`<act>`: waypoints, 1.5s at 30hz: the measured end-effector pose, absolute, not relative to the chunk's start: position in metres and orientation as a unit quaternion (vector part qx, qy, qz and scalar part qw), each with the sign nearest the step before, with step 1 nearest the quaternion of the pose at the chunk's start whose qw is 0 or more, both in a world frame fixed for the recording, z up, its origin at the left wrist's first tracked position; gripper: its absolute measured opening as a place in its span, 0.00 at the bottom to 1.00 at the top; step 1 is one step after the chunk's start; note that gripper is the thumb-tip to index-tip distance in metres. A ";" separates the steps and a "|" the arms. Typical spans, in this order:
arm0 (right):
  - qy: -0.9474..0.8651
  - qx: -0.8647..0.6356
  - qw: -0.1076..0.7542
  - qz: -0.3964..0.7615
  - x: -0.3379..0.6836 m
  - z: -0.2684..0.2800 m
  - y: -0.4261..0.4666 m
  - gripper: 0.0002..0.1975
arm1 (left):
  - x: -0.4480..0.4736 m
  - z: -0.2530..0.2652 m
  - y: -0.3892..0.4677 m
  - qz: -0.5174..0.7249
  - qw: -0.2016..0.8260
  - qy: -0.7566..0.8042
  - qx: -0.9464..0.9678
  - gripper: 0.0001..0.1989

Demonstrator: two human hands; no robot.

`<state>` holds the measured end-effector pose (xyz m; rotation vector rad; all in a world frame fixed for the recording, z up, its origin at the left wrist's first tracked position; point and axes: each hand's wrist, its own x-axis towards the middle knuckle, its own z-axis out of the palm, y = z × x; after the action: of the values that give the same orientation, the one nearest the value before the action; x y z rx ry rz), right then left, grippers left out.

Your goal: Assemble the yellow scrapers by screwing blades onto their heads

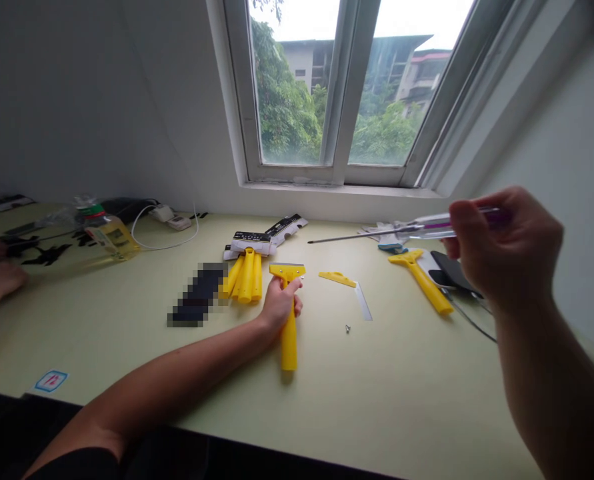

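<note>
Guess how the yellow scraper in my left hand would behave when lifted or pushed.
The yellow scraper looks like plastic, so it's probably light and fairly stiff. Its wide head should discourage rolling. The smooth-looking handle may be slightly slippery.

Workroom, with screwdriver [424,227] and scrapers [289,343]

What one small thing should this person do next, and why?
Probably lower the screwdriver towards the head of the held yellow scraper. The right hand holds the screwdriver up, its tip apart from the scraper, while the left hand grips the scraper near its head. A loose screw and a loose blade lie nearby, which suggests screw work.
</note>
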<state>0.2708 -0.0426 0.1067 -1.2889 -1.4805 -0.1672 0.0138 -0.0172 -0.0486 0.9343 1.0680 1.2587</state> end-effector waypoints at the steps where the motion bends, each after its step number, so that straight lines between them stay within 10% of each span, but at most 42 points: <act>1: -0.606 -0.570 0.550 -0.076 0.274 0.102 -0.035 0.15 | 0.014 -0.049 -0.018 0.540 0.595 0.444 0.398 0.14; 15: -0.691 -0.720 -0.028 0.051 0.313 0.005 0.055 0.16 | 0.013 -0.054 -0.023 0.568 0.656 0.330 0.372 0.10; 29: -0.731 -0.624 0.137 0.238 0.120 0.010 0.184 0.28 | 0.010 -0.053 -0.020 0.596 0.617 0.344 0.382 0.27; 45: -0.682 -0.585 0.253 0.359 0.143 0.026 0.181 0.08 | 0.010 -0.049 -0.021 0.596 0.622 0.336 0.381 0.25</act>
<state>0.1425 0.1814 0.0257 -1.5908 -1.8526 0.9762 0.0102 -0.0214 -0.0493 0.8761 0.7718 1.3683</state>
